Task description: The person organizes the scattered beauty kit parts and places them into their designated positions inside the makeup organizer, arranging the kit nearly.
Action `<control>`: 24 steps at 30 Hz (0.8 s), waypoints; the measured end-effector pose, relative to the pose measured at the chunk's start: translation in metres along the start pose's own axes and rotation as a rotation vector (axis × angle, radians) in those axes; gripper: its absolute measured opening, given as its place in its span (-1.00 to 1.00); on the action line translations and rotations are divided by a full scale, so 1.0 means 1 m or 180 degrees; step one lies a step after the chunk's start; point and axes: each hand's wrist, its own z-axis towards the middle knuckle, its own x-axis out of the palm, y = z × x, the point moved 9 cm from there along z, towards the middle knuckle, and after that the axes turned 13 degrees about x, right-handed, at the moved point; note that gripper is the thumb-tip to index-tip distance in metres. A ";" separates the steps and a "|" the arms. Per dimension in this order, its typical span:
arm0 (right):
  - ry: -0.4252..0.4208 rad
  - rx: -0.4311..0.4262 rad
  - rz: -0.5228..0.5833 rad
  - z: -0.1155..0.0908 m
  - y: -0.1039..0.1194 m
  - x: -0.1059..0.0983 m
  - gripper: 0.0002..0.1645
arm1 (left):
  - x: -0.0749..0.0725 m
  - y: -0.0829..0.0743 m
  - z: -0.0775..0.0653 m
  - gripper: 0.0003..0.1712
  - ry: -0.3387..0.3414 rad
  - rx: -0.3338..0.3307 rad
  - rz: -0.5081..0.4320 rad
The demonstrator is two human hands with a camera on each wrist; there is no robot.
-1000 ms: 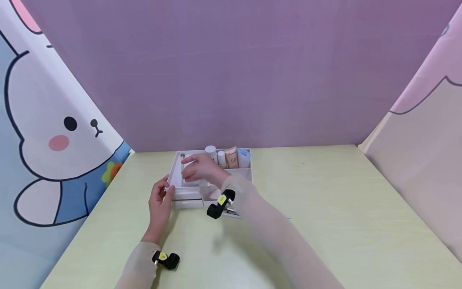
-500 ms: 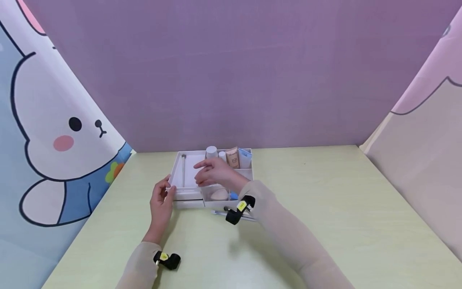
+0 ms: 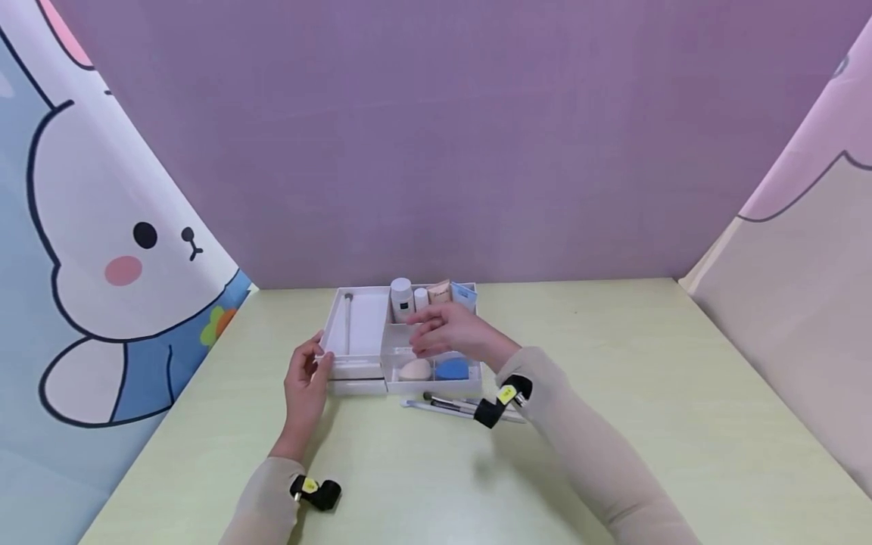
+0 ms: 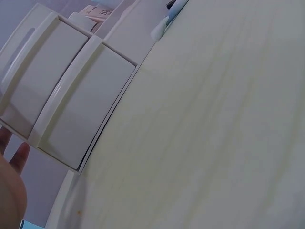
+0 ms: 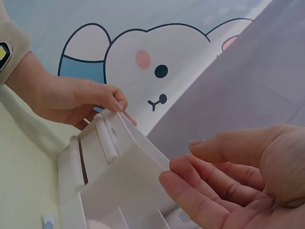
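Thumb and fingers of the left hand (image 3: pixel 306 384) hold the near left corner of the organizer (image 3: pixel 356 387), which I see as a smooth, boxy, white piece of plastic-looking stuff standing on the tabletop (image 3: pixel 647 378), well to the left of the other hand's wrist. On my left wrist feed, just beside those fingertips, the two drawer fronts (image 4: pixel 90 100) are flat panels, each with a curved, raised lip. The right hand (image 3: pixel 453 329) hangs above the organizer's right half, its fingers loosely bent, thumb apart from them, palm bare. Between the two hands I make out a slim brush (image 3: pixel 348 325) with a pale handle, lying lengthwise in the shallow rectangular tray. Just beyond my right hand stand a round-capped white bottle (image 3: pixel 402 297), a smaller white-capped bottle (image 3: pixel 421 298), a beige tube (image 3: pixel 439 292) and a pale blue tube (image 3: pixel 465 295), both tubes with flat crimped ends. On the near side of that hand, side by side in the front compartments, sit a rounded beige sponge (image 3: pixel 415 369) and a blue sponge (image 3: pixel 452 369). Nearer me, below the right wrist, several thin brushes (image 3: pixel 450 407) lie on the pale, faintly wood-grained surface, partly hidden by the black wrist camera (image 3: pixel 496 409)
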 end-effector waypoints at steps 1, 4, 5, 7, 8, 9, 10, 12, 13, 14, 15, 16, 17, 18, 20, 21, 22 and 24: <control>-0.0009 0.0006 -0.0043 -0.002 -0.002 -0.003 -0.50 | 0.000 0.000 0.000 -0.85 0.0006 0.0008 -0.0011; -0.0008 0.0049 -0.0076 -0.008 -0.008 -0.013 -0.51 | 0.000 0.001 -0.001 -0.84 0.0028 0.0028 -0.0030; -0.0008 0.0067 -0.0074 -0.010 -0.010 -0.017 -0.51 | 0.000 0.001 -0.001 -0.84 0.0035 0.0033 -0.0028; 0.0005 0.0086 -0.0078 -0.013 -0.015 -0.022 -0.50 | 0.001 0.001 -0.001 -0.84 0.0045 0.0024 -0.0009; 0.0015 0.0101 -0.0073 -0.015 -0.017 -0.025 -0.51 | 0.001 0.001 -0.001 -0.85 0.0042 0.0025 -0.0002; 0.0015 0.0110 -0.0088 -0.017 -0.020 -0.028 -0.51 | 0.001 0.001 0.000 -0.85 0.0028 0.0032 -0.0015; 0.0024 0.0118 -0.0108 -0.019 -0.023 -0.031 -0.51 | 0.001 0.000 0.000 -0.86 0.0012 0.0033 -0.0029; 0.0041 0.0113 -0.0154 -0.022 -0.029 -0.036 -0.52 | 0.002 -0.009 0.001 -0.87 0.0000 0.0078 -0.0029; 0.0067 0.0112 -0.0163 -0.024 -0.032 -0.038 -0.52 | 0.003 -0.013 0.001 -0.87 -0.0007 0.0096 -0.0047; 0.0103 0.0104 -0.0172 -0.026 -0.035 -0.040 -0.53 | 0.004 -0.018 0.002 -0.87 -0.0008 0.0106 -0.0054; 0.0139 0.0101 -0.0185 -0.028 -0.038 -0.041 -0.53 | 0.005 -0.023 0.002 -0.88 -0.0008 0.0111 -0.0059; 0.0186 0.0094 -0.0198 -0.029 -0.040 -0.043 -0.53 | 0.006 -0.027 0.002 -0.88 -0.0002 0.0113 -0.0047; 0.0223 0.0094 -0.0206 -0.031 -0.043 -0.044 -0.53 | 0.007 -0.031 0.002 -0.88 0.0007 0.0126 -0.0036; 0.0259 0.0102 -0.0215 -0.033 -0.046 -0.046 -0.53 | 0.008 -0.032 0.002 -0.88 0.0005 0.0123 -0.0042; 0.0319 0.0149 -0.0238 -0.036 -0.052 -0.049 -0.51 | 0.008 -0.032 0.002 -0.88 -0.0005 0.0117 -0.0045; 0.0328 0.0186 -0.0261 -0.038 -0.056 -0.051 -0.50 | 0.008 -0.032 0.001 -0.88 -0.0015 0.0122 -0.0047; 0.0329 0.0222 -0.0285 -0.039 -0.061 -0.053 -0.48 | 0.008 -0.033 0.001 -0.88 -0.0021 0.0126 -0.0046; 0.0320 0.0305 -0.0352 -0.041 -0.071 -0.058 -0.47 | 0.008 -0.034 0.001 -0.88 -0.0015 0.0118 -0.0034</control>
